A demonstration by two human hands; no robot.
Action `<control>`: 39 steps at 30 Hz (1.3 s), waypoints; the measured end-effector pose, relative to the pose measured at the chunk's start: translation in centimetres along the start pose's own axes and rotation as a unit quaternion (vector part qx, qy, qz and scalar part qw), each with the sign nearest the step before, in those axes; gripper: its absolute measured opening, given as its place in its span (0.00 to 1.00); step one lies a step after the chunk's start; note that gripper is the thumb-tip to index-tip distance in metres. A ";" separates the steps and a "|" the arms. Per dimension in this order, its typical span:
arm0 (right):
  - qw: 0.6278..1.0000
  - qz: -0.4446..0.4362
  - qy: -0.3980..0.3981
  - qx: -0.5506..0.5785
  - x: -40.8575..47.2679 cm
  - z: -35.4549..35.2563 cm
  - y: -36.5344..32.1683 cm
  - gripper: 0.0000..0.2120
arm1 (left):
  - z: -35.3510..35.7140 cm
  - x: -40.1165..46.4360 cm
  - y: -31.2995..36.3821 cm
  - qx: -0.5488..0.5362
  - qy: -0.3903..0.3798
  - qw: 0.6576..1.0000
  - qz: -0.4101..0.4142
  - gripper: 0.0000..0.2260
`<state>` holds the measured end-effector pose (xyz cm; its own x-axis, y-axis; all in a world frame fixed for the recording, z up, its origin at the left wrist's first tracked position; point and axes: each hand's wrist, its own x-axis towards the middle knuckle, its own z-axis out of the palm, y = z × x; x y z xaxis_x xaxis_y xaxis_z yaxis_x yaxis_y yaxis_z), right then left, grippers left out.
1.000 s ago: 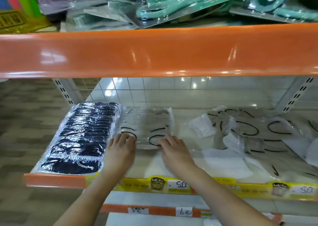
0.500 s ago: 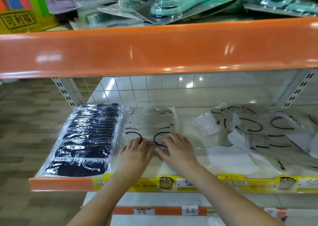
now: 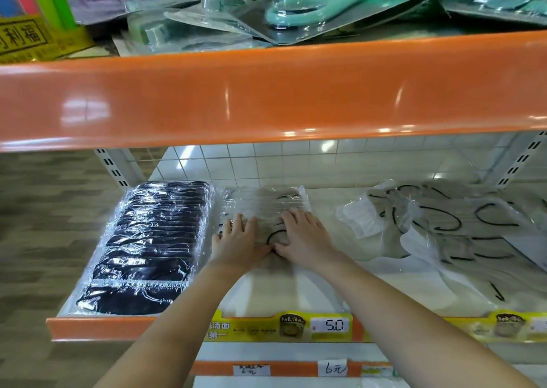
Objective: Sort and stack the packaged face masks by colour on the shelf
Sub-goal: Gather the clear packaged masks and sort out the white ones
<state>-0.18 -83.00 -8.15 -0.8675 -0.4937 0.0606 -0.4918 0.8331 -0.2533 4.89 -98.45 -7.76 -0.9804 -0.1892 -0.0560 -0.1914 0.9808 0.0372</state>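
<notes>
Fingers of both hands lie fairly straight and flat on top of the grey stack [image 3: 263, 210], pressing it down, nothing pinched as far as we can see; the left hand [image 3: 236, 241] and right hand [image 3: 305, 238] sit side by side, thumbs nearly touching. Largest first: the shelf [image 3: 296, 296] holds three mask groups. We see the dark stack [image 3: 148, 245] done, a neat overlapping row in clear wrap at the left end. Just beside it, touching its right edge, sits the grey stack, short and set toward the back, so we judge it only begun. Well apart on the right, the loose pile [image 3: 461, 234] of grey and white packs with black ear loops lies jumbled and unsorted. We judge roughly a third to half done: loose packs left to move, white ones need their own stack. A price tag [image 3: 331, 325] marks the front rail.
</notes>
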 end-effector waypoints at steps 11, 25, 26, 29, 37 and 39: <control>0.999 0.021 -0.029 0.031 1.7 0.1 0.1 0.35 | -0.1 1.3 -0.1 -0.017 -0.005 1.000 0.002 0.35; 0.999 0.008 0.022 0.026 0.9 0.2 0.3 0.33 | -0.1 0.8 1.2 -0.047 0.035 0.998 0.034 0.23; 0.999 0.002 0.034 0.028 0.7 0.0 0.4 0.32 | -0.1 0.7 1.4 -0.054 0.044 0.997 0.040 0.22; 0.997 -0.026 0.071 0.035 -0.2 -0.6 1.0 0.26 | 0.0 0.3 1.9 -0.076 0.074 0.993 0.057 0.19; 0.997 -0.023 0.071 0.030 -2.8 -2.7 5.1 0.17 | -1.0 -0.3 5.9 -0.112 0.138 0.979 0.101 0.13; 0.997 -0.019 0.077 0.022 -3.6 -3.3 6.6 0.16 | -1.4 -0.2 8.0 -0.141 0.144 0.973 0.114 0.12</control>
<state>-0.53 -74.89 -6.85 -0.8507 -0.4781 0.2186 -0.5244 0.8006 -0.2899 3.54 -90.63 -6.03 -0.9638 -0.0138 0.2664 0.0666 0.9547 0.2902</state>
